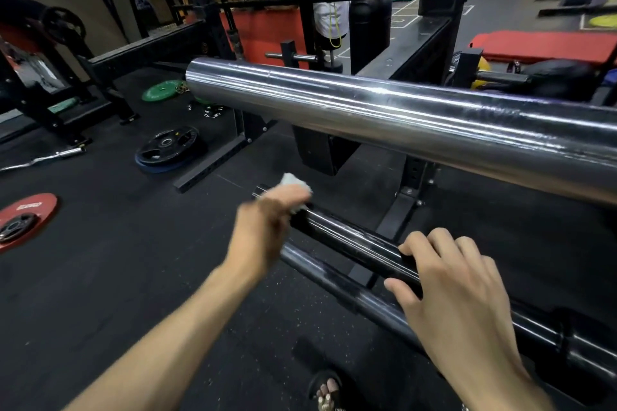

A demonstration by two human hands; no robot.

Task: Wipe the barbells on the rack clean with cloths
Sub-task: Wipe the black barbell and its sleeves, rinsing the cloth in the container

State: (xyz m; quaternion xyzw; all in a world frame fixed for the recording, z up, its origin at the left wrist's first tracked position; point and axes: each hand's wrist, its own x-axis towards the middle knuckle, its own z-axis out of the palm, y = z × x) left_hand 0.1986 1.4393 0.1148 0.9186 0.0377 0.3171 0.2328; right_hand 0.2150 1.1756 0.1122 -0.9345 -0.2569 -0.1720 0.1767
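Your left hand [267, 227] presses a white cloth [295, 187] against the end of a black bar [350, 240] on the rack [397, 213], blurred, while your right hand [457, 284] curls over the same bar. A chrome sleeve [384, 110] crosses above; plates [167, 147] lie on the floor [117, 260].

Black rack [405, 207] bearing three barbells [350, 240] (one chrome)

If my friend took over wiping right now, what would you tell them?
Left hand holds the white cloth on the end of the dark middle bar. Right hand has its grip on that same bar, steadying it. The shiny top bar and the lowest bar sit on the rack untouched. I can't tell which bars are already clean. Finish wiping this bar, then check the others.
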